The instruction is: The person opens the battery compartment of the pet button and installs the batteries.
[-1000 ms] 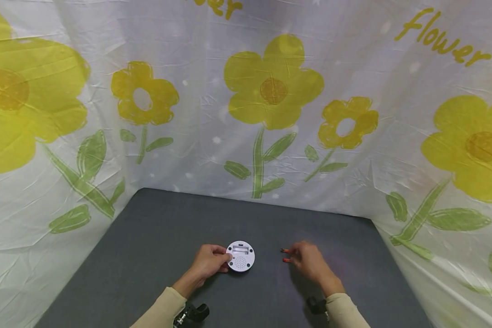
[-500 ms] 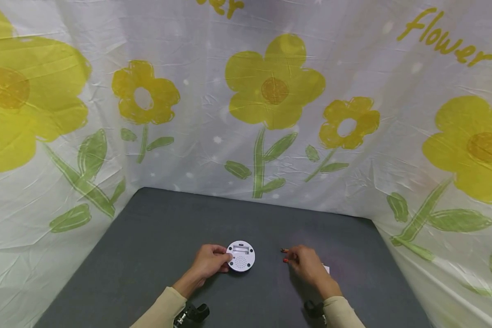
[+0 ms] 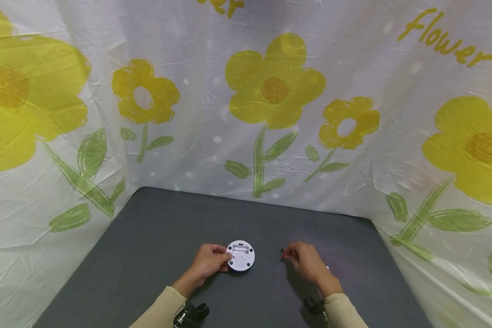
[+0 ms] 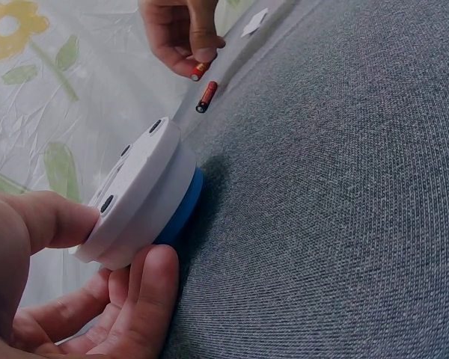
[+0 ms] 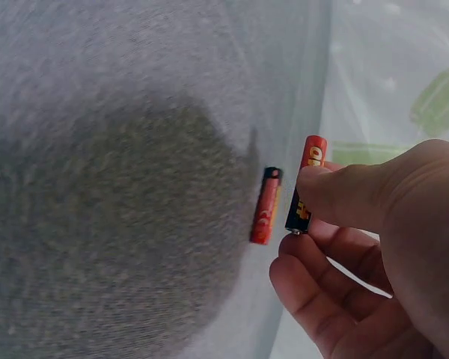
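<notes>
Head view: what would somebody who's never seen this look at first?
Probably the big yellow flowers printed on the curtain behind the table. Next, maybe the white disc near the middle of the table, held at its edge by the left hand. To its right, the right hand pinches a red battery, and a second battery lies close by on the table.

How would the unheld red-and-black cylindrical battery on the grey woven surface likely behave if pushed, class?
The unheld battery may roll, being cylindrical. The grey woven surface looks coarse, so might slow it. The smooth casing probably won't bend.
</notes>
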Demonstrator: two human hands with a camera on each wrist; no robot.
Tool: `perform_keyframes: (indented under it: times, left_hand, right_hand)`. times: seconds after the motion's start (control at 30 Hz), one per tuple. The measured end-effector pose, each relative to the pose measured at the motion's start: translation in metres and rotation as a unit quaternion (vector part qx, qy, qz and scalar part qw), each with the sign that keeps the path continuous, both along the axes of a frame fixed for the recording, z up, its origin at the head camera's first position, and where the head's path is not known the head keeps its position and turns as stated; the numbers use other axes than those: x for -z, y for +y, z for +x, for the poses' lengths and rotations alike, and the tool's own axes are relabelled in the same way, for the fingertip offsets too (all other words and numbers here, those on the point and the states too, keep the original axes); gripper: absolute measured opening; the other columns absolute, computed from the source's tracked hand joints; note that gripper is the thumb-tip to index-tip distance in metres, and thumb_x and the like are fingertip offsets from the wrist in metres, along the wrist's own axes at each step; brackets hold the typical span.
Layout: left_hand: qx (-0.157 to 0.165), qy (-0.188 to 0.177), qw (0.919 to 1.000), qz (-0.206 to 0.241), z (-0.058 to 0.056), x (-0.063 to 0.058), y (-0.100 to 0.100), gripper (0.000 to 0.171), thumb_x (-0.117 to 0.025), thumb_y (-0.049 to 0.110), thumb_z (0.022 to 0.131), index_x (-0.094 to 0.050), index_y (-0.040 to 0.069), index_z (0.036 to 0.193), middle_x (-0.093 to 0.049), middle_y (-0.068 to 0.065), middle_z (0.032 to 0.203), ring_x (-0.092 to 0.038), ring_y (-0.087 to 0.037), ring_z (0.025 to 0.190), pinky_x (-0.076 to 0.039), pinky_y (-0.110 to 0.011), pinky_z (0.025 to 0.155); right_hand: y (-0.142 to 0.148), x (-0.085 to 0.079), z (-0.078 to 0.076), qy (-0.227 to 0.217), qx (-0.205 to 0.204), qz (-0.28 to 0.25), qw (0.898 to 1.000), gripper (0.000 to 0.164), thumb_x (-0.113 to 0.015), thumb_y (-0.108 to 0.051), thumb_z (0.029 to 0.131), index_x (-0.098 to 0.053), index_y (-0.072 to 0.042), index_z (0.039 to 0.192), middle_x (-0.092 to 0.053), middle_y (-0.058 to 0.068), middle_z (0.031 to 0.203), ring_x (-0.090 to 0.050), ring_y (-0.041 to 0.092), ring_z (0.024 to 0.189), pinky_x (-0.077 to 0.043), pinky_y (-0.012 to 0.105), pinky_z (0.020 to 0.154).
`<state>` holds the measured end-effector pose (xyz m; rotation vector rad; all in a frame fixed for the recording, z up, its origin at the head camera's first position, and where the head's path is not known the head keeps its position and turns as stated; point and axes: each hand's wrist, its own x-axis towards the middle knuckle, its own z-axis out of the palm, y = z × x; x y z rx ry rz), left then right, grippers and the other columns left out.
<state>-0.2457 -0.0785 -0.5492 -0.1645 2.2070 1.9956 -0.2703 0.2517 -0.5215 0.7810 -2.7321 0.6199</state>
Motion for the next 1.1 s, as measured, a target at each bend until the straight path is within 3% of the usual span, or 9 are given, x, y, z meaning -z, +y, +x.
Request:
perform_keyframes:
  times: [0.47,0.67,0.9,1.1]
  left_hand:
    - [-0.001,0.001,1.0,-0.01,0.0,0.0,0.0,0.03,-0.078,0.005,0.095,-0.071,-0.012,0.118,-0.079,-0.011,0.093,-0.072,-0.014,0.068,-0.067,-0.032,0.065]
    - [-0.002,-0.004,0.9999,-0.013,-0.001,0.0,0.0,0.03,-0.079,0.006,0.095,-0.072,-0.011,0.118,-0.078,-0.012,0.095,-0.073,-0.014,0.068,-0.067,-0.031,0.065]
    - [-0.004,0.0,0.9999,-0.009,0.0,0.0,0.0,0.028,-0.079,0.006,0.095,-0.072,-0.01,0.116,-0.078,-0.012,0.095,-0.073,-0.015,0.068,-0.067,-0.032,0.065]
    - [-0.001,-0.002,1.0,-0.007,0.001,-0.002,0.0,0.029,-0.079,0.006,0.095,-0.072,-0.011,0.117,-0.078,-0.013,0.096,-0.072,-0.015,0.068,-0.067,-0.032,0.066]
  right_hand:
    - [-0.021,-0.025,-0.003,-0.019,-0.008,0.011,1.0,0.005,-0.081,-0.005,0.097,-0.083,-0.01,0.097,-0.073,-0.001,0.088,-0.066,0.013,0.078,-0.056,0.03,0.067]
    - [-0.032,-0.033,-0.007,-0.031,-0.013,0.016,0.999,0.009,-0.081,-0.003,0.096,-0.083,-0.011,0.099,-0.067,-0.004,0.084,-0.054,0.005,0.073,-0.046,0.025,0.063]
    - [-0.042,-0.04,-0.013,0.001,-0.035,0.031,0.999,0.008,-0.083,-0.003,0.094,-0.082,-0.011,0.096,-0.069,-0.002,0.083,-0.057,0.007,0.072,-0.049,0.025,0.063]
    - [-0.053,-0.045,-0.016,0.003,-0.048,0.037,0.998,0.011,-0.081,-0.001,0.094,-0.082,-0.012,0.096,-0.066,-0.003,0.082,-0.051,0.005,0.071,-0.044,0.023,0.062]
